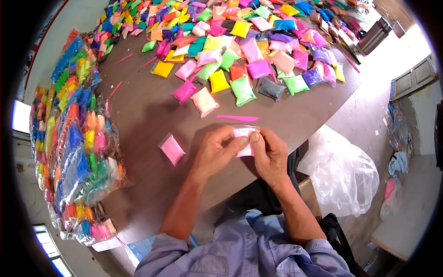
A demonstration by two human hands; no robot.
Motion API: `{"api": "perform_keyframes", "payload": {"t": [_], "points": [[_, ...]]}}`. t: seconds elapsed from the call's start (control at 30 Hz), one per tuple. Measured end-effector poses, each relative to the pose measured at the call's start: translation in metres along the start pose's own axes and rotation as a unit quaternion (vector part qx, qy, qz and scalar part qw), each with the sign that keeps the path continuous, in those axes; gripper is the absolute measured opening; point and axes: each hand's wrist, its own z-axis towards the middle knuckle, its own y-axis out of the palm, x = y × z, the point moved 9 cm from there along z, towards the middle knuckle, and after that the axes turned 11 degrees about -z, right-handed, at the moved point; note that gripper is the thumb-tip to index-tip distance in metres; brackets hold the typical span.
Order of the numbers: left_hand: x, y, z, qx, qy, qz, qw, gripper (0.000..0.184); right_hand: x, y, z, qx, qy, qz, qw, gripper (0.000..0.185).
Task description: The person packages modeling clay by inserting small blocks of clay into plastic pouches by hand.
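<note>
Between my two hands is a small clear packet of pale pink modelling clay [244,134], held over the table's near edge. My left hand [218,150] grips its left side, thumb pressed on the front. From the right, my right hand [268,154] pinches it with thumb and fingers. Left of my hands a second pink packet [172,149] lies flat on the table. Just beyond my fingers rests a bright pink plastic knife [237,118]. A peach packet [204,102] and a light green packet [242,90] lie farther up.
A large heap of colourful packets [258,51] covers the table's far side. Filled clear bags of packets [83,152] stack along the left edge. A metal flask [374,36] stands at the far right. A white plastic bag [339,171] hangs beside the table on the right.
</note>
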Motion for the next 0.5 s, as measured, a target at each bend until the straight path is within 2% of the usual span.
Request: {"api": "perform_keyframes", "payload": {"t": [0.13, 0.33, 0.5], "points": [[-0.012, 0.005, -0.001, -0.048, -0.034, 0.014, 0.998, 0.028, 0.009, -0.004, -0.002, 0.021, 0.029, 0.028, 0.999, 0.02], [-0.009, 0.006, 0.0, -0.023, -0.031, -0.061, 0.997, 0.028, 0.007, -0.002, 0.0, 0.023, 0.002, 0.016, 1.0, 0.021], [-0.015, 0.001, 0.0, -0.033, -0.038, -0.062, 0.997, 0.026, -0.002, 0.0, 0.001, -0.012, -0.009, 0.005, 1.0, 0.026]]}}
